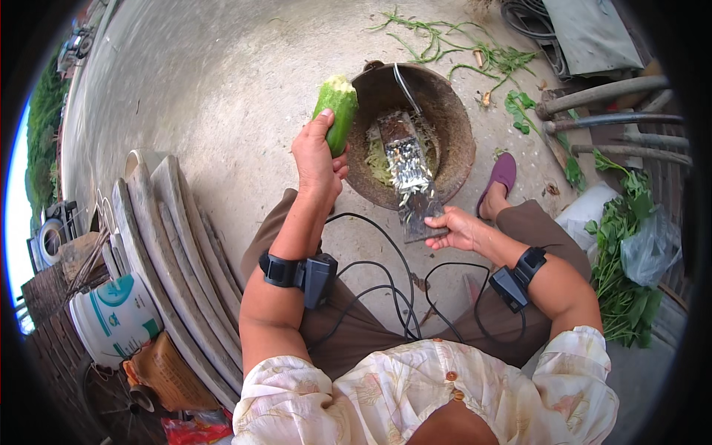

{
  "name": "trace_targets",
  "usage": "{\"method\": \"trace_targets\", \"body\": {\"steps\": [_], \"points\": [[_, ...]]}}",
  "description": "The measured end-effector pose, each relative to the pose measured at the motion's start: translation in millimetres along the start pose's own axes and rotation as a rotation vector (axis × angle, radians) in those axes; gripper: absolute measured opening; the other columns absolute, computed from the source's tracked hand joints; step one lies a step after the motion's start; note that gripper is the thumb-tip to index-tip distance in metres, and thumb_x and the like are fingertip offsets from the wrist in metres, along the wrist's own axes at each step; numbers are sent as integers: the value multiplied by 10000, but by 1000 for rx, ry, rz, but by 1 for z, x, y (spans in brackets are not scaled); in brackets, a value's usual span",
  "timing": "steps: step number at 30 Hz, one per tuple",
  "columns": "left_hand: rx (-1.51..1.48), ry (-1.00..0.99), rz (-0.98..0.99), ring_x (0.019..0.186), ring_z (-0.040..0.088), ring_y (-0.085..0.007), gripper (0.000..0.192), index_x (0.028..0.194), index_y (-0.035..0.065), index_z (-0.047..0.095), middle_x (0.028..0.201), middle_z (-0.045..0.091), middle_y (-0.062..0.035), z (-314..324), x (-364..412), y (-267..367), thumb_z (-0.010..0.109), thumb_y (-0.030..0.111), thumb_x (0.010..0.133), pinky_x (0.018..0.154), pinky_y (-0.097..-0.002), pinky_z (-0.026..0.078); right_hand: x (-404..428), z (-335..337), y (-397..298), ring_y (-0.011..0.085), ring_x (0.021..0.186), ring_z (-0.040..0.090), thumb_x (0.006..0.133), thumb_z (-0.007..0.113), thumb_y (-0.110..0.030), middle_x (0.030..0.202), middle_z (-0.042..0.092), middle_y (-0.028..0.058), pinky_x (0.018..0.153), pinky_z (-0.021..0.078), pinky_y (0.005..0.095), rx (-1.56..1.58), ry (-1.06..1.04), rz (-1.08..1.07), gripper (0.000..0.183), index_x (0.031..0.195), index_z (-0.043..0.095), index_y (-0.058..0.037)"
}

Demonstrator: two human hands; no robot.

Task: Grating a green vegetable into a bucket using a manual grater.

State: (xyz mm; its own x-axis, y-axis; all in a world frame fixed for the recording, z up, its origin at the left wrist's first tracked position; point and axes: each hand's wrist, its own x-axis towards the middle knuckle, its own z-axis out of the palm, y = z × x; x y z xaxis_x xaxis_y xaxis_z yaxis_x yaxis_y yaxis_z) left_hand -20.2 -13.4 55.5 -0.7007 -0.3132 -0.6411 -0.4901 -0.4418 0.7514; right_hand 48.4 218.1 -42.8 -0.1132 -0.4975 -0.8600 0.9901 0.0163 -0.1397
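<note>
My left hand [320, 153] grips a green gourd-like vegetable [340, 114] whose upper end is ragged and pale. It is held at the left rim of a round, worn metal pot [456, 136]. My right hand [453, 229] holds the near end of a flat grater board [409, 161], which slants over the pot's near rim with its far end inside. Pale shreds cling to the grater's metal part. More shreds [378, 164] lie in the bottom of the pot. A thin curved metal strip or handle [407, 89] leans inside the far rim.
Green vines [439, 39] lie on the concrete beyond the pot. Long boards [183, 267] and a white bucket [117, 317] stand at left. Wooden and metal poles [612, 94], leafy greens [623, 278] and a plastic bag [648, 245] are at right. Black cables [389, 278] loop between my legs.
</note>
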Motion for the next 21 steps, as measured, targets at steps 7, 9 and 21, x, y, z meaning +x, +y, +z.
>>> {"method": "trace_targets", "body": {"steps": [7,9,21], "points": [[148,-52,13,313,256,-54,231,797,83,476,539,437,-64,6,-4,-13,525,308,777,275,-184,193,11,-12,-10,207,546,575,829,507,-182,714,557,120,475,491,317,-64,41,-75,217,958,430,-25],[182,-77,8,314,255,-53,231,806,85,481,539,434,-60,7,-4,-17,528,309,776,275,-184,195,14,-11,-9,206,511,566,832,499,-240,692,553,134,434,478,306,-146,147,-49,294,973,415,4],[132,-197,-483,329,254,-71,292,853,91,472,552,431,-78,5,0,-77,479,375,788,299,-200,197,22,-10,-3,183,410,523,761,590,-241,552,523,127,322,407,280,-411,302,-68,383,863,451,101]]}}
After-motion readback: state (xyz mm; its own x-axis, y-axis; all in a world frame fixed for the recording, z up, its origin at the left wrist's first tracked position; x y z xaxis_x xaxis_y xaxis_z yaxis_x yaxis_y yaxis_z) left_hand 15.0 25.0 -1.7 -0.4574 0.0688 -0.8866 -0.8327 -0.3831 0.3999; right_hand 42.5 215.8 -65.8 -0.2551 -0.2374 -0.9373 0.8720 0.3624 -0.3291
